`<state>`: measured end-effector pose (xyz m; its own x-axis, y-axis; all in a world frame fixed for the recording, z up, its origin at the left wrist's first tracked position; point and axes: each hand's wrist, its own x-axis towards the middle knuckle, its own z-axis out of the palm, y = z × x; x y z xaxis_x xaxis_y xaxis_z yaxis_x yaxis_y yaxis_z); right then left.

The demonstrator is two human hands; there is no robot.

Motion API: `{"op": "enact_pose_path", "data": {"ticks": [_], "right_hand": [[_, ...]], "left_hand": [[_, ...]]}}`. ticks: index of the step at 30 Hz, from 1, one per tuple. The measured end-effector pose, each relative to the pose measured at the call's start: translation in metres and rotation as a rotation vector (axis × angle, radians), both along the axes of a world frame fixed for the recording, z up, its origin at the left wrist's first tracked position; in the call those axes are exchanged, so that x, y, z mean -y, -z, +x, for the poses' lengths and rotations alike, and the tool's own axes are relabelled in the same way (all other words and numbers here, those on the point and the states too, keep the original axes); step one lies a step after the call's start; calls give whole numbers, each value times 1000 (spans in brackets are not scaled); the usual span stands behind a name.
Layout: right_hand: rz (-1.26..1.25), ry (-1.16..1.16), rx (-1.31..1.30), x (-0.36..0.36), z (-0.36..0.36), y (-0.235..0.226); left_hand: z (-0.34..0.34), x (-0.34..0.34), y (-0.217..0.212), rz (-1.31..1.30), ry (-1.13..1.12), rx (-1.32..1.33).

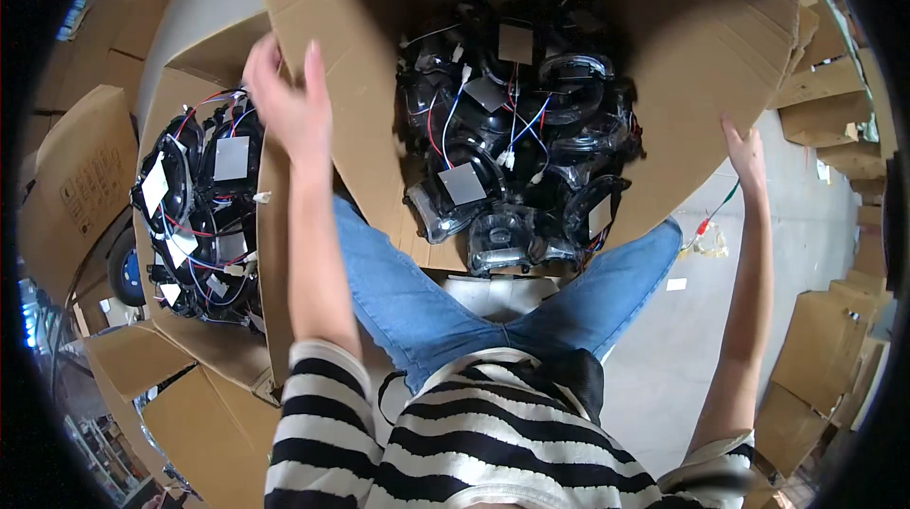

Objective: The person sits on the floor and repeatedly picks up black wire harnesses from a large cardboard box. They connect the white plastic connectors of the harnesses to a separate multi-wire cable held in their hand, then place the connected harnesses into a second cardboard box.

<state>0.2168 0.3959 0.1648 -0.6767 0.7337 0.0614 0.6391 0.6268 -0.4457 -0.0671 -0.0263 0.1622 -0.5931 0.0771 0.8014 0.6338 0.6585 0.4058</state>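
Observation:
A large open cardboard box (pixel 682 63) sits in front of me, tilted toward my legs. It holds several black round parts (pixel 517 139) with clear plastic rims, grey square pads and red, blue and white wires. My left hand (pixel 289 101) is raised at the box's left flap with the fingers spread, touching the cardboard. At the right edge of the box, my right hand (pixel 747 156) presses flat against the flap. Neither hand holds a part.
A second open cardboard box (pixel 204 343) at my left holds more of the same black wired parts (pixel 204 206). Flat and stacked cartons (pixel 820 357) lie around on the grey floor. A small loose wired piece (pixel 706 229) lies on the floor at right.

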Motion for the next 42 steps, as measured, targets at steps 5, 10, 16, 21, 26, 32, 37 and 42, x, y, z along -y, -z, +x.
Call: {"op": "enact_pose_path", "data": {"ticks": [5, 10, 16, 21, 26, 32, 37, 42], "right_hand": [[-80, -52, -103, 8, 7, -3], [-313, -79, -178, 36, 36, -21], [-536, 50, -281, 121, 133, -33], [-795, 86, -102, 202, 159, -85], [-1160, -74, 49, 241, 184, -62], [-840, -507, 91, 271, 137, -34], [-971, -509, 98, 277, 110, -35], [-1105, -418, 48, 281, 101, -34]], "left_hand": [[112, -9, 88, 9, 311, 1022], [87, -24, 205, -96, 71, 1230], [97, -59, 202, -271, -114, 1025], [99, -50, 205, 388, 95, 1109], [142, -42, 113, 339, 372, 1020], [175, -10, 51, 415, 576, 1316], [193, 0, 21, 318, 771, 1545], [207, 6, 2, 135, 877, 1489]]}}
